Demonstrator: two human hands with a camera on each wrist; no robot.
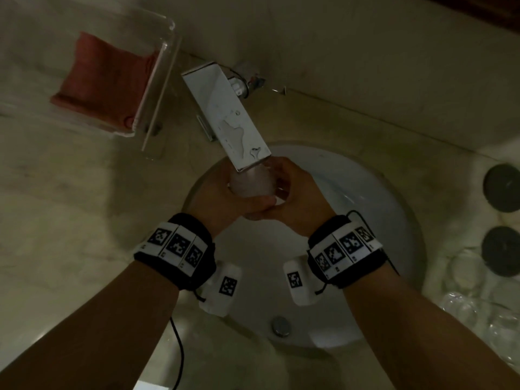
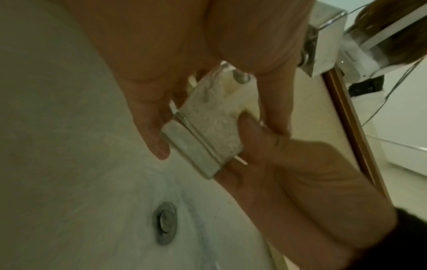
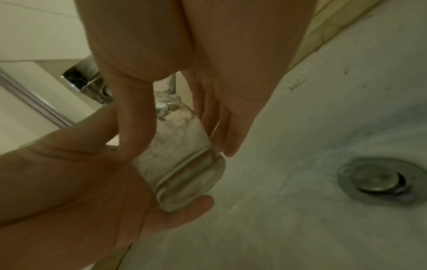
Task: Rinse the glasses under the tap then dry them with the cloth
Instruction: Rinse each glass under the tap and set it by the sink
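A clear glass (image 1: 251, 184) sits right under the end of the flat tap spout (image 1: 228, 114), over the round white sink (image 1: 394, 220). Both hands hold it: my left hand (image 1: 225, 198) wraps it from the left with the thumb across the front, and my right hand (image 1: 294, 190) curls round it from the right. In the left wrist view the glass (image 2: 208, 131) looks white with frothing water. In the right wrist view my left hand's fingers cup the thick base of the glass (image 3: 180, 164). A red cloth (image 1: 104, 80) lies folded at the back left.
The cloth lies in a clear plastic tray (image 1: 160, 88) on the marble counter. Several more clear glasses (image 1: 472, 299) stand to the right of the sink, with two dark round discs (image 1: 502, 187) behind them. The metal drain plug (image 1: 280, 326) is below my wrists.
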